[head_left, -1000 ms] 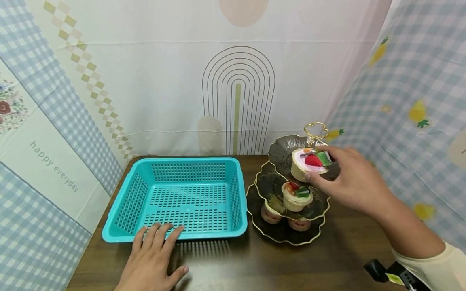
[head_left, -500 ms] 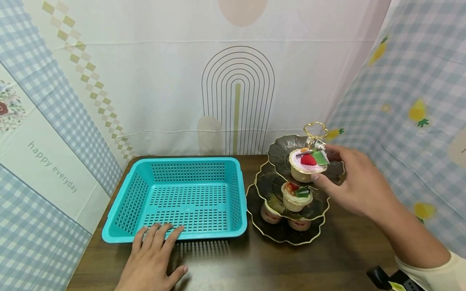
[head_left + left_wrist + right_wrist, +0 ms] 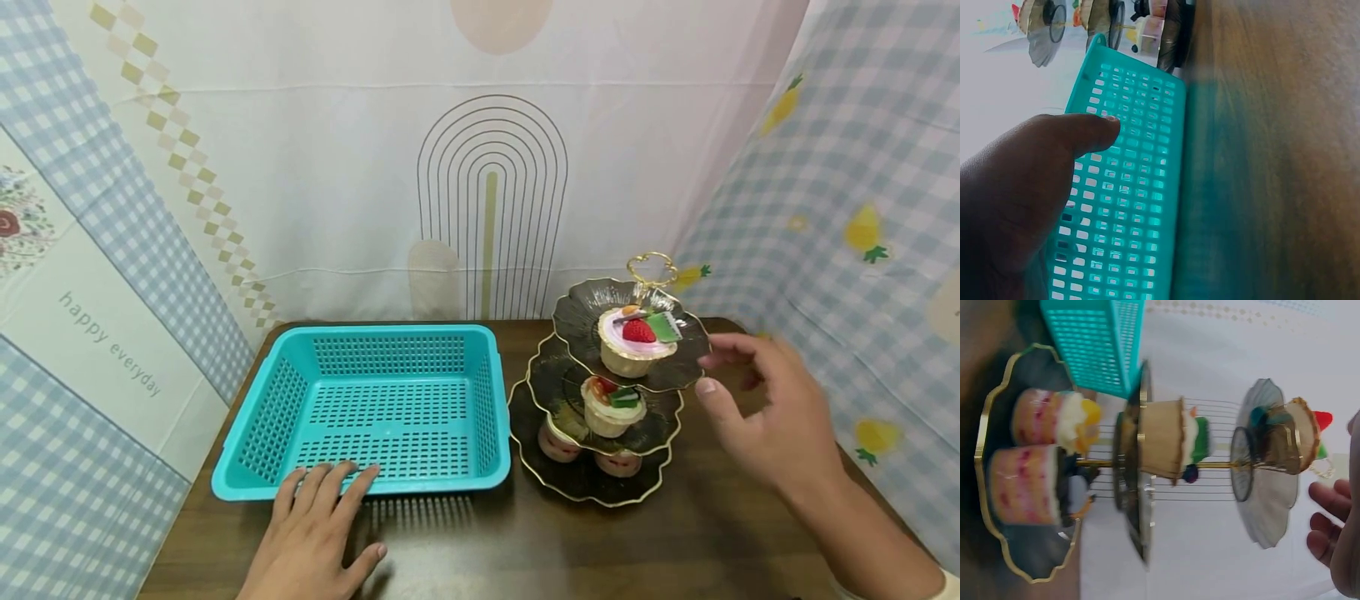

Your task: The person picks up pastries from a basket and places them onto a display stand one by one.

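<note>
On the top plate of a three-tier cake stand (image 3: 579, 340) sits a pink-topped tart (image 3: 636, 346) with a strawberry and a green piece. My right hand (image 3: 783, 408) is just right of that plate, apart from the tart, its fingers loosely bent and holding nothing. A cream-topped tart (image 3: 611, 408) stands on the middle tier. Two layered cakes (image 3: 1032, 481) are on the bottom tier, their tops hidden from above but seen in the right wrist view. My left hand (image 3: 315, 529) rests its fingers over the near rim of a turquoise basket (image 3: 450, 483).
The basket stands left of the cake stand on a brown wooden table (image 3: 570, 550). A white printed cloth (image 3: 337, 183) hangs behind, and checked cloths close in both sides. A gold loop handle (image 3: 651, 268) tops the stand.
My right hand has let go of the pink-topped tart on the top plate and drawn back to the right. My left hand has stayed at the basket rim.
</note>
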A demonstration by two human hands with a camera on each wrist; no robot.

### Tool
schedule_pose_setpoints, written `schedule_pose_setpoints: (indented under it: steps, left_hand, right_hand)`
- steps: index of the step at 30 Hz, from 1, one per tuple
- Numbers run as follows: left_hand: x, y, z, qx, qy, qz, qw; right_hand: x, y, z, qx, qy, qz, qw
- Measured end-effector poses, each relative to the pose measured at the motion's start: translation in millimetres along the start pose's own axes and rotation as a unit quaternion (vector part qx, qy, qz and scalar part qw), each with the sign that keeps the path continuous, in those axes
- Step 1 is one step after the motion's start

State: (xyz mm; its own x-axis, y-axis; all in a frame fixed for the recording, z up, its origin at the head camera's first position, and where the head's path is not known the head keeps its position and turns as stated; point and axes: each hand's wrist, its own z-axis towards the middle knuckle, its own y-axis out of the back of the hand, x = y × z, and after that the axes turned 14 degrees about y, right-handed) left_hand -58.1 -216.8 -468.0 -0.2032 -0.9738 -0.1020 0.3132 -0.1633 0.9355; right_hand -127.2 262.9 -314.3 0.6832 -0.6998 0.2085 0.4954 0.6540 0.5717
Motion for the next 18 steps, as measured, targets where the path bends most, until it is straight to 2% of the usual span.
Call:
schedule_pose_setpoints:
  steps: [2,5,11,14,18]
  left_hand:
    - [-0.3,1.7,0.3,0.007,0.001,-0.001,1.0]
    - [-0.3,5.3,1.2,0.024,0.007,-0.005,0.9997]
    - [-0.2,12.6,2.2,0.047,0.02,-0.022,0.9984]
    - [0.5,14.7,3.7,0.035,0.013,-0.029,0.9989]
    - [2.9,18.5,7.6,0.001,-0.002,-0.044,0.999]
  right_hand:
    - [-2.0,-0.5,-8.6,-0.023,0.015,0.003,0.9996]
    - [-5.4,-2.2,-20.4,-0.035,0.028,-0.005,0.999]
    - [-8.0,-8.0,-39.9,-0.022,0.016,-0.007,0.9996]
    - [-8.5,-9.6,-46.3,-0.015,0.003,-0.003,0.9999]
    - [-12.3,-9.4,-54.2,0.013,-0.022,-0.01,0.9996]
